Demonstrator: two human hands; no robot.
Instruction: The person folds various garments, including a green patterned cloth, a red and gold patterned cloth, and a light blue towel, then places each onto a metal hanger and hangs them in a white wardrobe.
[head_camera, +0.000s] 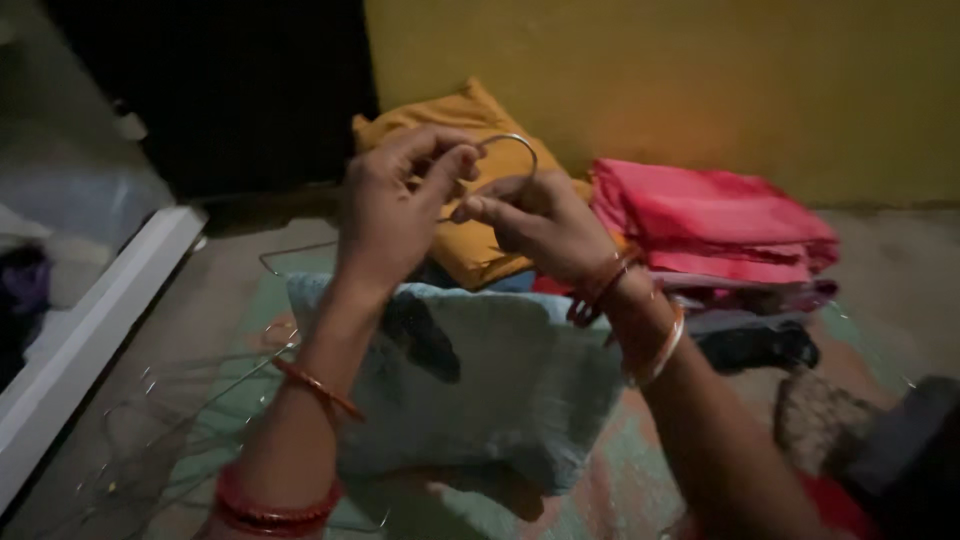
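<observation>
Both hands — left hand (385, 215), right hand (535, 225) — pinch wire hanger hook (515, 145), prob. metal.

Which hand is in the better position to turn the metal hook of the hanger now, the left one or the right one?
Probably the left hand: its thumb and fingers pinch the hanger hook near its base. The right hand sits lower, under the hook's curve, above the light blue garment, so it seems to steady rather than grip.

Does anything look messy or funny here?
A bit. Loose wire hangers lie tangled on the floor at the lower left, not stacked. The folded pink clothes and yellow clothes look tidy. The left hand and right hand hold a hanger hook above a pale blue cloth.
</observation>
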